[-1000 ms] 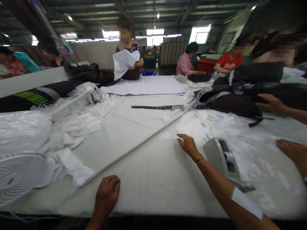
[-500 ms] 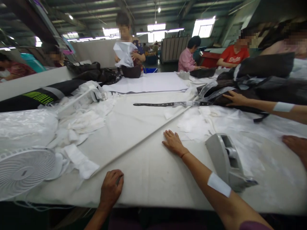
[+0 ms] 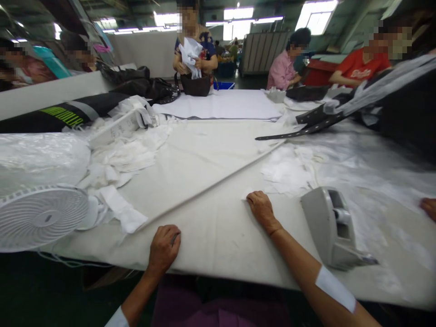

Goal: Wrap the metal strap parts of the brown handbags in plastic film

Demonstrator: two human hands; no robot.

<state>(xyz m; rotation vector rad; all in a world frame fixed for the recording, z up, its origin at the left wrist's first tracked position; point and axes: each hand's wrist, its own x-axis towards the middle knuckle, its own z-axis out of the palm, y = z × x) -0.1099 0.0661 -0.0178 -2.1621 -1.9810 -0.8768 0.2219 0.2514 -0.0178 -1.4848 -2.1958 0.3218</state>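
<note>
My left hand (image 3: 164, 249) rests near the front edge of the white-covered table, its fingers curled. A small dark grey piece (image 3: 174, 238) shows between thumb and fingers; most of it is covered, so I cannot make out its kind. Further forward and to the right, my right hand (image 3: 263, 210) lies on the cloth with fingers drawn together, and a small white scrap (image 3: 245, 198) shows at its fingertips. To the right of that forearm stands a grey tape dispenser (image 3: 322, 227). White paper pieces (image 3: 286, 172) lie just beyond the right hand.
At the right, a dark bag (image 3: 405, 109) with a plastic-wrapped, studded strap (image 3: 306, 129) is lifted and blurred; a co-worker's hand (image 3: 428, 208) is near the edge. A white fan (image 3: 47, 213) and crumpled paper (image 3: 126, 154) lie left. Across the table a person handles paper over a bag (image 3: 195, 85).
My right hand has gone from fingers spread flat to fingers drawn together. The dark bag and strap at the right have been lifted and swung rightward. My view has tipped downward.
</note>
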